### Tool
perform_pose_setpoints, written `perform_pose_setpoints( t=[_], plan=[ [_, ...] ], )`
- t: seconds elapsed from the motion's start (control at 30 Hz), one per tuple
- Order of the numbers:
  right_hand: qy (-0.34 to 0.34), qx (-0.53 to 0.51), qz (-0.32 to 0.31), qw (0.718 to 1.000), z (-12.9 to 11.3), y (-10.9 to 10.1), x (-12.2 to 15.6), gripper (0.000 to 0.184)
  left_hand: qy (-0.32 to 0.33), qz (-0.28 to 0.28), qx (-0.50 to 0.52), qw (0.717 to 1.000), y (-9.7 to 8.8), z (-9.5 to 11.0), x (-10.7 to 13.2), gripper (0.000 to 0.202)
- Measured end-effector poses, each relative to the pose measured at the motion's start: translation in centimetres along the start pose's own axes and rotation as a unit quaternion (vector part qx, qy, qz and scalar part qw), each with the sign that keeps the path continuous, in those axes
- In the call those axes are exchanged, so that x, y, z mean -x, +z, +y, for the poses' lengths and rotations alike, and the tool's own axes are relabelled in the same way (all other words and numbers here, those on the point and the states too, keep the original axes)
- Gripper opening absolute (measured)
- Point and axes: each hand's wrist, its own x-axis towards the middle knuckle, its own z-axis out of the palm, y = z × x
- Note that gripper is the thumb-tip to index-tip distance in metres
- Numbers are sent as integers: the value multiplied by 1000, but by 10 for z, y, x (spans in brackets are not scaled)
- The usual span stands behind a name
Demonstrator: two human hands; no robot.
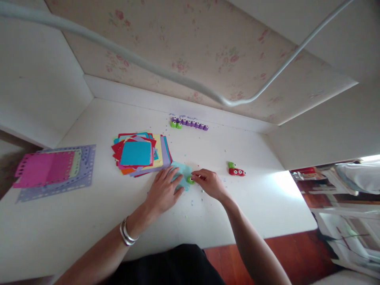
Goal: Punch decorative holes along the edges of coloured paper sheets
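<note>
My left hand (162,191) lies with its fingers spread on the left part of a light blue paper sheet (185,168), holding it flat against the table. Over the sheet's right edge, my right hand (209,183) has its fingers pinched together. A small green piece with an eye-like dot (190,180) sits right at those fingertips, on the sheet. Something dark red shows under the curled fingers; its kind is hidden. Left of the sheet lies a pile of coloured paper squares (136,153), a blue one on top.
Near the wall runs a row of purple pieces with eyes (193,124), beside two green ones (176,125). Red eyed pieces (237,172) and a green one (231,164) sit right. Hole-edged sheets (44,169) lie far left. Tiny paper bits dot the white table (255,206).
</note>
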Motion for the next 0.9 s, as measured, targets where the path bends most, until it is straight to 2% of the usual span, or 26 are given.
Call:
perform_pose_setpoints(
  t=[0.17,0.7,0.9],
  plan=[
    [-14,-3,5,1000,1,3,-3,19,-5,-21,-1,1000,7,3,4,32],
    [-2,-17,-17,1000,-4,2,-2,26,-16,7,8,1000,4,6,5,28],
    [-12,11,11,1000,-6,4,-6,29,-14,5,3,1000,5,6,6,29]
  ],
)
